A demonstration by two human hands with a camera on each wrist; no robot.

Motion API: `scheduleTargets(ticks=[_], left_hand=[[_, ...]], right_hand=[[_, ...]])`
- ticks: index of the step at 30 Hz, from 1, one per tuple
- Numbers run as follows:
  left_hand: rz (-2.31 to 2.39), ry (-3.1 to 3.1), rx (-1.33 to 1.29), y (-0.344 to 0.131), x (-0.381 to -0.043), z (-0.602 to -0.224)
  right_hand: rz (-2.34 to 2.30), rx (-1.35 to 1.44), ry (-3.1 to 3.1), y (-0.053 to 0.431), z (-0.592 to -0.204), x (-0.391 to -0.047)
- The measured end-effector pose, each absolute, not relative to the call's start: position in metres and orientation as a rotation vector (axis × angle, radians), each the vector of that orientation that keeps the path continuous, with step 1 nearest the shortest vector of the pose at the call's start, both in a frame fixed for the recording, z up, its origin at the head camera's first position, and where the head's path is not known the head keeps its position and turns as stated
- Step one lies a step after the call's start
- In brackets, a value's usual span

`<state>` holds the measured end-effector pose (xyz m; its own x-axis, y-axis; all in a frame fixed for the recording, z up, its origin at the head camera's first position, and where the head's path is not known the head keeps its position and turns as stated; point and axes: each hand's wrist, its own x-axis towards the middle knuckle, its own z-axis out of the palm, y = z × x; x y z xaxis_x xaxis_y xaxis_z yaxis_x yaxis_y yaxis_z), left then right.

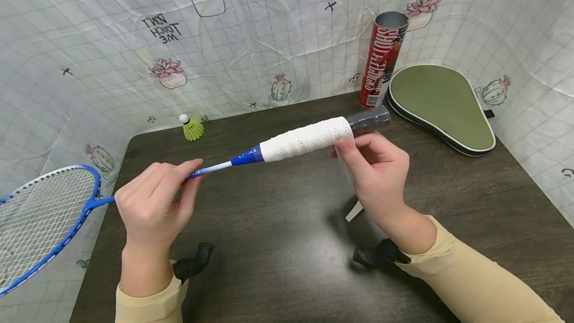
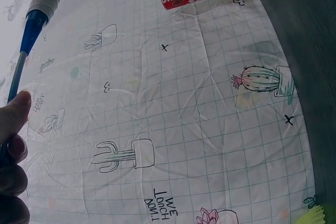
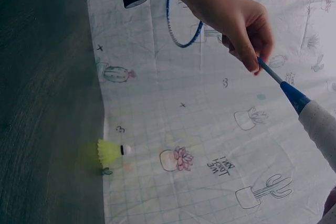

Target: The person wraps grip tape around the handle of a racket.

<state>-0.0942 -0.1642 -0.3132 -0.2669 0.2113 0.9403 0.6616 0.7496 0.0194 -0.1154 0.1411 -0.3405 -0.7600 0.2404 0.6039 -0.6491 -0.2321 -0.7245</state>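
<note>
A blue and white badminton racket [image 1: 246,156] is held slantwise over the dark table. My left hand [image 1: 152,203] pinches its thin shaft between thumb and fingers, with the strung head [image 1: 49,218] out to the left. White perforated grip tape [image 1: 305,138] winds round most of the handle, and the dark butt end [image 1: 369,119] shows bare beyond it. At the edge of the winding, my right hand [image 1: 381,173] pinches the tape, thumb in front. A loose tape tail [image 1: 354,211] hangs below that hand, partly hidden by it. The left wrist view shows the thumb [image 2: 16,114] against the shaft.
A yellow-green shuttlecock [image 1: 193,127] sits at the table's back left. At the back right stand a red shuttlecock tube [image 1: 381,61] and a green paddle case [image 1: 441,103]. A cactus-print sheet [image 1: 251,39] hangs behind the table [image 1: 269,243]. Black wrist mounts [image 1: 195,261] jut from both sleeves.
</note>
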Motion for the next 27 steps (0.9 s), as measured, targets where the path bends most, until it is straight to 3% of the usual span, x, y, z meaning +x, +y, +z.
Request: scheduleTargets(ticks=[27], left_hand=[[-0.5, -1.851, -0.722, -0.1661, -0.0921, -0.3121]], right_hand=[[2.115, 0.57, -1.436, 0.1412, -0.343, -0.1139]])
